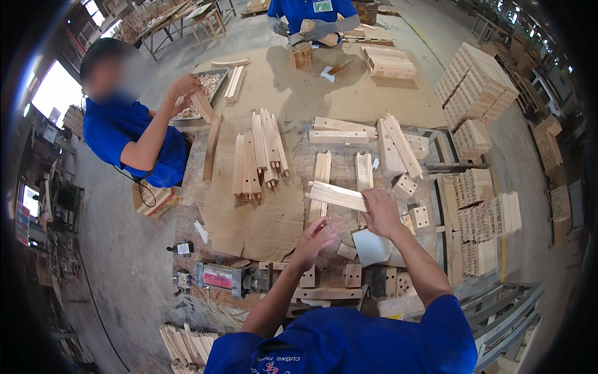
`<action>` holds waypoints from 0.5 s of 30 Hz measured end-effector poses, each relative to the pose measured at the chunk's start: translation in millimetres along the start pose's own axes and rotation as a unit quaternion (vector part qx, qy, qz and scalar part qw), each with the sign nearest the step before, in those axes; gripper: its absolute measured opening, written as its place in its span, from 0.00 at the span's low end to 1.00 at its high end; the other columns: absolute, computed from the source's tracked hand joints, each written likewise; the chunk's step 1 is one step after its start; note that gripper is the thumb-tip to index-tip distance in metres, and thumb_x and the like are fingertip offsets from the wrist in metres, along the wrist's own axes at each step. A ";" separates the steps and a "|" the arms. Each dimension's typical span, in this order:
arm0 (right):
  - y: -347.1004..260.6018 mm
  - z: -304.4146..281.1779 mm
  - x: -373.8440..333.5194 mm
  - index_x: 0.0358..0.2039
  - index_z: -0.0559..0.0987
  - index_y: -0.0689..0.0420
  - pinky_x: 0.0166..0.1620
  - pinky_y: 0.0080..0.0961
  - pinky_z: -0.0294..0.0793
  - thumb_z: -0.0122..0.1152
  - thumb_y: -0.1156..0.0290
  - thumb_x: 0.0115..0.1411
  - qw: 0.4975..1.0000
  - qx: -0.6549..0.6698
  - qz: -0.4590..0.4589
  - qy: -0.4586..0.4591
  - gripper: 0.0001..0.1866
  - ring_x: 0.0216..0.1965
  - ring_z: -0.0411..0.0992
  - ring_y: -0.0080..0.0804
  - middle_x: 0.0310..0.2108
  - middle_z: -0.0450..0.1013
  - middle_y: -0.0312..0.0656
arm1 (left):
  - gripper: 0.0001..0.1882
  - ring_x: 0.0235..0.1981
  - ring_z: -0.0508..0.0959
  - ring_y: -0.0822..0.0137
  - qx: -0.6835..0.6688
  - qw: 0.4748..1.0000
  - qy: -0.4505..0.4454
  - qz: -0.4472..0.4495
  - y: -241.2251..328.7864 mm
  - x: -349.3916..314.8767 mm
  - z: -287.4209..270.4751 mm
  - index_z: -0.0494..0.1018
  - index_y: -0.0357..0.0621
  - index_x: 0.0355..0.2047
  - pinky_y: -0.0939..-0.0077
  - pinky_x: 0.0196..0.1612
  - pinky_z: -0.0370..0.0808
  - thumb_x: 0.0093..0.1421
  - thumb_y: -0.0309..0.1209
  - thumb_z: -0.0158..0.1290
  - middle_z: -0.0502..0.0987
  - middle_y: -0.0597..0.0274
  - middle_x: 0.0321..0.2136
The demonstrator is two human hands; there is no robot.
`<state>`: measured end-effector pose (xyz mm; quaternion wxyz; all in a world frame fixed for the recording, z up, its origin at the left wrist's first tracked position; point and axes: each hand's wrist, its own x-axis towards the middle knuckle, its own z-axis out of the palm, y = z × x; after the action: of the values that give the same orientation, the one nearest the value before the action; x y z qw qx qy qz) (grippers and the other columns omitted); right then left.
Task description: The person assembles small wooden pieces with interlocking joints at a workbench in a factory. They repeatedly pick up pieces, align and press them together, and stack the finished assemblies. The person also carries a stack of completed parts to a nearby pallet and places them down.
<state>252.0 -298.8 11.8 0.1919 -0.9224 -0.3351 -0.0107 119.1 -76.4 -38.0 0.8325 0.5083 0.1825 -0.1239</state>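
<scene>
My right hand [381, 213] grips the right end of a pale wooden slat [337, 196], holding it crosswise over the bench. Beneath it run two other slats, a left one [322, 169] and a right one [364, 169], pointing away from me. Below the held slat's left part, my left hand [314, 242] has its fingers apart with nothing in them. Right of the slats lie wooden blocks with drilled holes, among them a far block [405, 186] and a nearer block [419, 217]. A white sheet [372, 247] lies close to my right forearm.
Bundled wooden pieces [258, 153] rest on cardboard [252, 230] to the left. A pneumatic cylinder [218, 277] sits at the near-left edge. One co-worker [146, 134] handles wood at left; another [314, 25] works opposite. Stacked wood [476, 84] stands at right.
</scene>
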 end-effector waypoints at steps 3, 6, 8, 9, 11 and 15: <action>16.3 6.0 23.8 0.58 0.72 0.56 0.51 0.44 0.63 0.73 0.71 0.50 1.000 -0.026 -0.004 -0.004 0.33 0.52 0.70 0.46 0.48 0.71 0.45 | 0.30 0.53 0.81 0.60 0.019 0.999 0.025 -0.038 -6.4 -8.8 -14.1 0.59 0.38 0.70 0.66 0.56 0.79 0.74 0.38 0.53 0.76 0.47 0.56; 31.3 8.7 57.3 0.58 0.71 0.55 0.53 0.45 0.64 0.73 0.71 0.51 0.999 -0.051 0.007 -0.014 0.33 0.54 0.70 0.46 0.50 0.71 0.44 | 0.28 0.52 0.81 0.60 0.012 0.997 0.049 -0.063 -9.2 -22.3 -20.4 0.61 0.39 0.69 0.67 0.55 0.80 0.74 0.38 0.53 0.77 0.48 0.55; 38.5 8.2 85.8 0.59 0.70 0.54 0.54 0.45 0.64 0.72 0.72 0.52 0.998 -0.058 0.009 -0.017 0.34 0.56 0.69 0.47 0.52 0.71 0.45 | 0.27 0.51 0.81 0.60 -0.007 0.997 0.052 -0.063 -12.5 -28.3 -27.7 0.62 0.40 0.68 0.67 0.54 0.80 0.74 0.38 0.53 0.78 0.48 0.55; 42.2 7.2 98.4 0.60 0.70 0.53 0.56 0.46 0.64 0.72 0.72 0.52 0.998 -0.063 0.008 -0.025 0.34 0.56 0.69 0.47 0.53 0.71 0.45 | 0.26 0.51 0.82 0.60 -0.014 0.996 0.058 -0.064 -14.3 -29.6 -31.5 0.63 0.41 0.67 0.67 0.54 0.81 0.74 0.38 0.53 0.78 0.48 0.54; 51.0 8.7 123.5 0.60 0.71 0.53 0.58 0.46 0.64 0.72 0.70 0.53 0.997 -0.073 0.003 -0.037 0.33 0.57 0.70 0.46 0.53 0.72 0.45 | 0.25 0.51 0.82 0.59 -0.027 0.995 0.071 -0.063 -15.4 -30.5 -40.0 0.64 0.42 0.66 0.66 0.53 0.81 0.74 0.38 0.53 0.78 0.49 0.53; 61.9 22.0 144.3 0.61 0.70 0.51 0.62 0.47 0.64 0.74 0.67 0.54 0.989 -0.097 0.024 -0.108 0.35 0.60 0.69 0.48 0.55 0.72 0.46 | 0.24 0.46 0.83 0.64 -0.073 0.989 0.120 -0.039 -13.7 -26.0 -60.4 0.66 0.42 0.64 0.70 0.50 0.82 0.72 0.38 0.55 0.81 0.54 0.48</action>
<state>399.9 -245.8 -8.6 0.0644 -0.9401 -0.3292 0.0609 79.5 -28.1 -62.9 0.8339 0.4501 0.3090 -0.0807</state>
